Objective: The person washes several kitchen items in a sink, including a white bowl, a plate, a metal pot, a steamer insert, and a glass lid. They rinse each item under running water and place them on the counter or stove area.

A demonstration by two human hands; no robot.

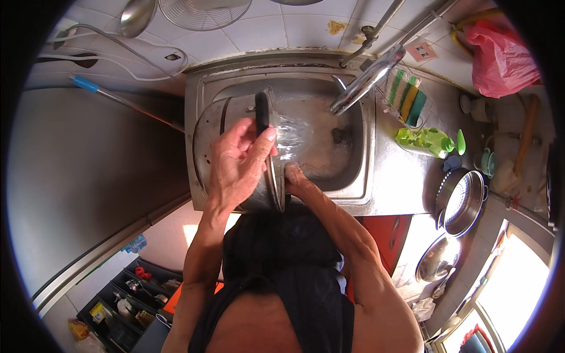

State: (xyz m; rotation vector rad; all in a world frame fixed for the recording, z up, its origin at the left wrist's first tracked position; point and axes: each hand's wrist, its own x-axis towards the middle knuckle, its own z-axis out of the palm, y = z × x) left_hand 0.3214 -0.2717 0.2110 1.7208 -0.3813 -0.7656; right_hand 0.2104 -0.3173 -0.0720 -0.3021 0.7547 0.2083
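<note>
A large steel pot lies tipped on its side over the left half of the steel sink, its mouth facing right. Clear water streams from the mouth into the basin, where cloudy water covers the bottom. My left hand grips the pot at its rim, next to the black handle, thumb on top. My right hand is at the lower part of the pot's mouth, with its fingers partly hidden by the rim and water. The chrome faucet points over the basin from the upper right.
Right of the basin stand a wire rack with sponges, a green dish-soap bottle and a steel steamer pot. A pink plastic bag hangs at upper right. A blue-handled rod lies on the left.
</note>
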